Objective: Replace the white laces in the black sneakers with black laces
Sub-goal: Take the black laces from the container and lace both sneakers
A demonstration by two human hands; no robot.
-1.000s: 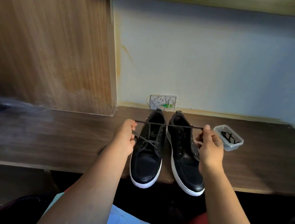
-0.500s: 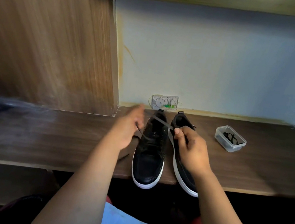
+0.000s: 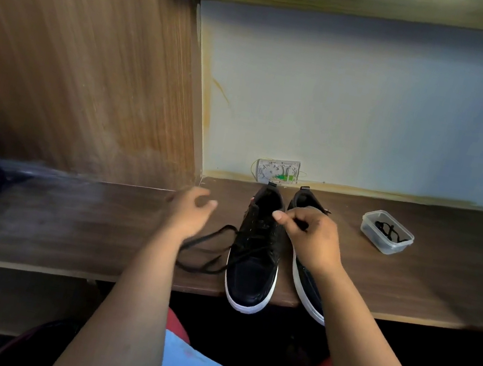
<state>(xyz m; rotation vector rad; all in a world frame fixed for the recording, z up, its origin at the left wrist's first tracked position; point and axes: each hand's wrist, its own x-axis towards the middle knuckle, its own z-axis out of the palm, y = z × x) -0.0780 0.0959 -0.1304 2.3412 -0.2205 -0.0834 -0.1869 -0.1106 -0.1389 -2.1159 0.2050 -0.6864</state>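
Two black sneakers with white soles stand side by side on the brown wooden desk (image 3: pixel 442 282), toes pointing at the person and reaching the desk's front edge, heels toward the back edge and the wall. The left sneaker (image 3: pixel 252 268) carries a black lace (image 3: pixel 205 252) threaded through its eyelets; the loose ends trail off its left side and lie in loops on the desk top near the front edge. The right sneaker (image 3: pixel 305 287) is partly covered by the right hand (image 3: pixel 310 240), so its lacing cannot be made out.

The right hand hovers over the upper part of the two shoes with its fingers curled and the thumb pressed to the forefinger in a pinching grip; what it pinches is too small and dark to tell, though it looks like a bit of lace. The left hand (image 3: pixel 188 213) is blurred, just left of the left sneaker and above the loose loops, with its fingers loosely spread and nothing held in them.

Toward the desk's right side, well apart from the shoes, sits a small clear plastic container (image 3: pixel 384 242) without a lid; inside it lies a coiled black lace (image 3: pixel 388 231).

Behind the heels, at the back edge, a white wall socket plate (image 3: pixel 277 171) is fixed to the pale wall. A wood-grain panel (image 3: pixel 78 57) rises from the desk's left part.
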